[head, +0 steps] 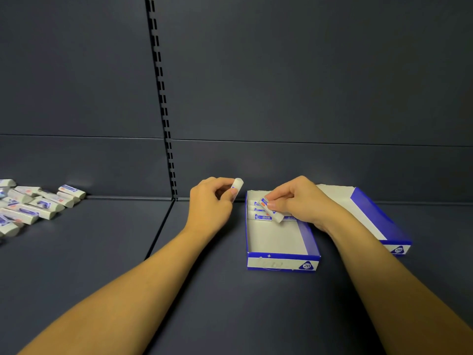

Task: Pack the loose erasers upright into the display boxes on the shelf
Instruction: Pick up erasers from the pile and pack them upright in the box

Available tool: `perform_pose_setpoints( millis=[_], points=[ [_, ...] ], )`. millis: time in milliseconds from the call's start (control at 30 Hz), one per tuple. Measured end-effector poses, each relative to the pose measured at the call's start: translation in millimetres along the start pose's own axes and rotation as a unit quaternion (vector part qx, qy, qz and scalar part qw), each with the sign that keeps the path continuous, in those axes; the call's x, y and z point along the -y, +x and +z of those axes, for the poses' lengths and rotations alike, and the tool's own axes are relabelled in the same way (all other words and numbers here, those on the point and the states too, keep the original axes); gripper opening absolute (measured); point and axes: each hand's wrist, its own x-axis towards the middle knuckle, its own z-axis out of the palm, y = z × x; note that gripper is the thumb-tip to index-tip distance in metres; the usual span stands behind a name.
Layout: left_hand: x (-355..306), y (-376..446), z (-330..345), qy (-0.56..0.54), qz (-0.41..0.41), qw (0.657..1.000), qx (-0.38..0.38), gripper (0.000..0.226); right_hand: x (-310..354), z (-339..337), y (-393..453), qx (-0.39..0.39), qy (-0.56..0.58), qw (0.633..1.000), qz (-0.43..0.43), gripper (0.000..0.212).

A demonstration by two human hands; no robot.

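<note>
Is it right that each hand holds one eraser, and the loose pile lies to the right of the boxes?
Not quite. In the head view the pile lies left of the boxes, not right. The left hand and right hand do each hold one eraser.

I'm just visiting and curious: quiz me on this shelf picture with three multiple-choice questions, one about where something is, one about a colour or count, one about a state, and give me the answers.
1. Where is the pile of loose erasers?
A. far left on the shelf
B. inside the right-hand box
C. in front of the near box

2. How many display boxes are on the shelf?
A. one
B. two
C. four

3. What is the left hand doing?
A. lying flat and open
B. holding an eraser
C. gripping a box

Answers:
1 A, the pile lies at the picture's left edge.
2 B, the near box and the second box behind the right hand.
3 B, its fingers pinch a white eraser.
</note>
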Motion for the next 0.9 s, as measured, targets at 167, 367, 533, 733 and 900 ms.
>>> perform_pose_setpoints(
  millis=[167, 367, 533, 733, 900],
  points=[
    [-0.5, -0.7, -0.1, 0.005, 0.002, 1.0, 0.001, 0.018, 3.9, -2.0, -3.1, -0.001, 0.008, 1.0, -0.009, 0.011],
    [-2.5, -1.4, -1.3, 0.007, 0.0, 1.0, 0.005, 0.018, 6.2, -7.1, -7.1, 0.012, 0.043, 0.999, -0.013, 0.012],
    [-2.7, -1.4, -1.9, 0.012, -0.001, 1.0, 0.007, 0.018, 7.2, -14.2, -10.5, 0.042, 0.066, 0.997, -0.013, 0.01],
    [-0.8, -1.3, -1.4, 0.01, 0.002, 1.0, 0.004, 0.018, 5.8, -19.3, -15.0, 0.084, 0.117, 0.989, -0.031, 0.016],
    [-0.1, -0.5, -1.2, 0.007, 0.001, 1.0, 0.003, 0.019, 2.3, -18.6, -13.2, 0.07, 0.125, 0.989, -0.031, 0.007]
  ],
)
